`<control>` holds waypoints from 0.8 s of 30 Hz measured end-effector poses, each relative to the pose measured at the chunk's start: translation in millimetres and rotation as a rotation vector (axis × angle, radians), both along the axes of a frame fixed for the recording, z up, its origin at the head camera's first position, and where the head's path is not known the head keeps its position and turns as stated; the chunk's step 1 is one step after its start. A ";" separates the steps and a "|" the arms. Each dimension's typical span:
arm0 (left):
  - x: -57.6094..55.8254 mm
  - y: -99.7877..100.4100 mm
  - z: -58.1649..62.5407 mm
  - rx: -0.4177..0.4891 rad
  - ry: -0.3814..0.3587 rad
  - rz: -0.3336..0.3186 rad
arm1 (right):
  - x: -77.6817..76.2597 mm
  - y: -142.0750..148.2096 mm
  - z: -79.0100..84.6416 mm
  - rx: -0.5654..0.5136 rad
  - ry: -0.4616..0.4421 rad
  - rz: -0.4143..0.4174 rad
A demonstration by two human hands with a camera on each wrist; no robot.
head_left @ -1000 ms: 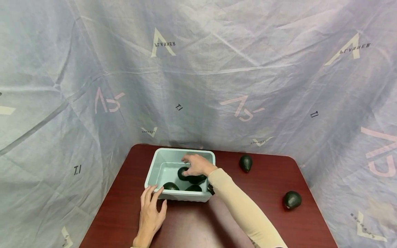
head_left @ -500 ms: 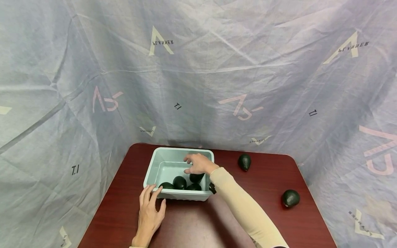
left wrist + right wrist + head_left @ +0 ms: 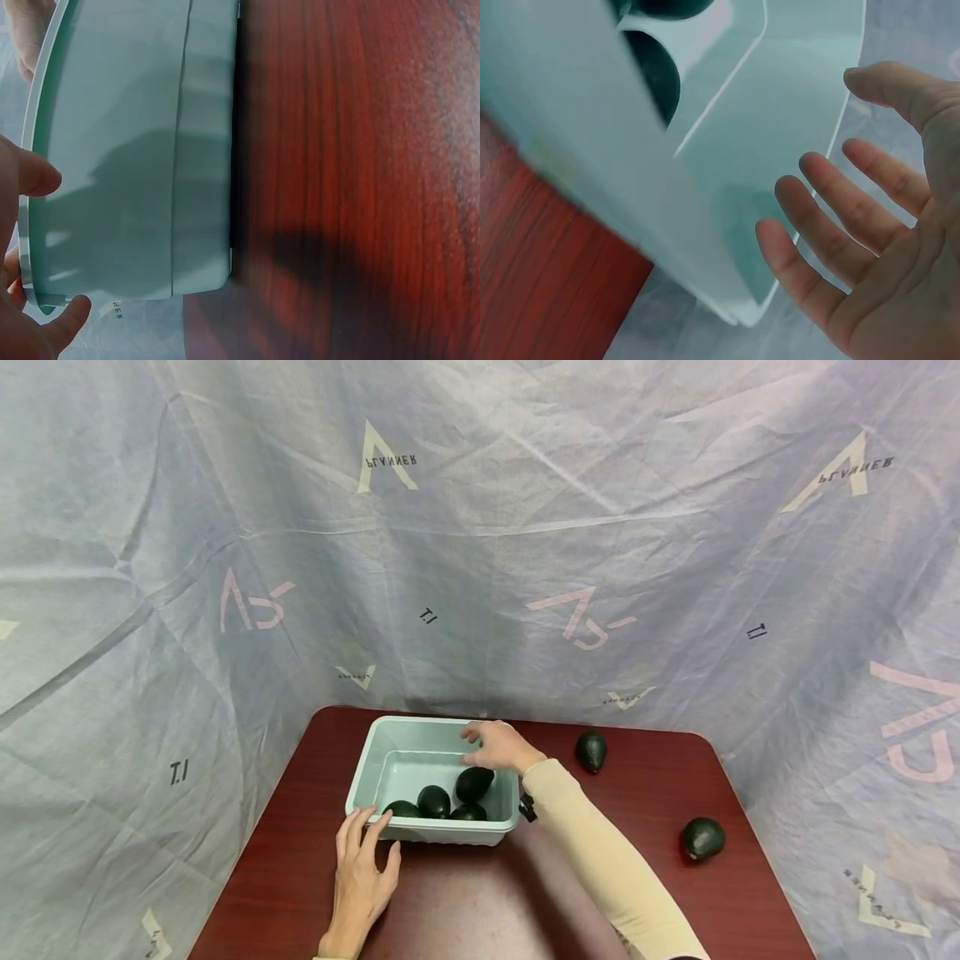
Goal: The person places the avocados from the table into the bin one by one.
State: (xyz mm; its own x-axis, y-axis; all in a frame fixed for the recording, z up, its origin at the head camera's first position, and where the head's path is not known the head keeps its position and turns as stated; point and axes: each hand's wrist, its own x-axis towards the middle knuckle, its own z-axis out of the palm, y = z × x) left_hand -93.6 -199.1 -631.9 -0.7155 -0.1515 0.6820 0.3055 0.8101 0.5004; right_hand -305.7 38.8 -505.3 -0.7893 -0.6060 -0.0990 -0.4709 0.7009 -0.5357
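Note:
A pale green plastic bin (image 3: 408, 770) stands at the back left of the table. In it lie several dark green avocados (image 3: 474, 784), most along its near wall. My left hand (image 3: 362, 868) rests its fingertips on the rim at the near left corner; the left wrist view shows relaxed fingers (image 3: 69, 322) by the bin's outer wall. Over the bin's right side hovers my right hand (image 3: 497, 745), nothing in it. In the right wrist view its fingers (image 3: 847, 217) are spread and loosely bent, and one avocado (image 3: 654, 75) shows inside the bin.
Right of the bin, one avocado (image 3: 591, 752) lies near the back edge of the dark red table (image 3: 630, 810). Another avocado (image 3: 702, 839) sits by the right edge. A grey printed cloth (image 3: 480, 568) hangs behind and at both sides.
My right hand has let go of an avocado in the bin, then lifted and drawn right. One avocado has shifted toward the bin's near wall. The left hand has stayed at the rim.

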 end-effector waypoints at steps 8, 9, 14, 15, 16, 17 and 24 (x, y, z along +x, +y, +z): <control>-0.2 -0.1 -0.7 0.005 0.004 -0.003 | -8.8 23.7 1.9 -0.071 -0.048 -0.070; -0.1 0.0 -0.8 0.006 0.003 -0.003 | -10.3 26.6 2.2 -0.087 -0.049 -0.083; 1.5 0.4 -0.5 0.007 -0.035 0.003 | -16.6 41.2 3.1 -0.151 -0.042 -0.143; 1.9 0.5 -0.6 0.004 -0.042 0.006 | -17.3 44.2 3.1 -0.161 -0.047 -0.152; 2.2 0.6 -0.5 0.007 -0.049 0.005 | -18.2 47.3 2.4 -0.168 -0.048 -0.159; 2.0 0.5 -0.6 0.005 -0.043 0.006 | -19.0 50.4 1.5 -0.171 -0.046 -0.163; 1.1 0.2 -0.9 0.010 -0.022 -0.003 | -23.3 74.2 -6.2 -0.179 -0.014 -0.215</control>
State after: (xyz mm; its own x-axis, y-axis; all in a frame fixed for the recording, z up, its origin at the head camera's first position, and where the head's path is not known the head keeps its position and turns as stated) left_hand -92.5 -198.9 -632.7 -0.7309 -0.1565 0.6643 0.2962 0.8042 0.5153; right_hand -329.0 112.9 -511.5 -0.9009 -0.4337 -0.0175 -0.3134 0.6777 -0.6652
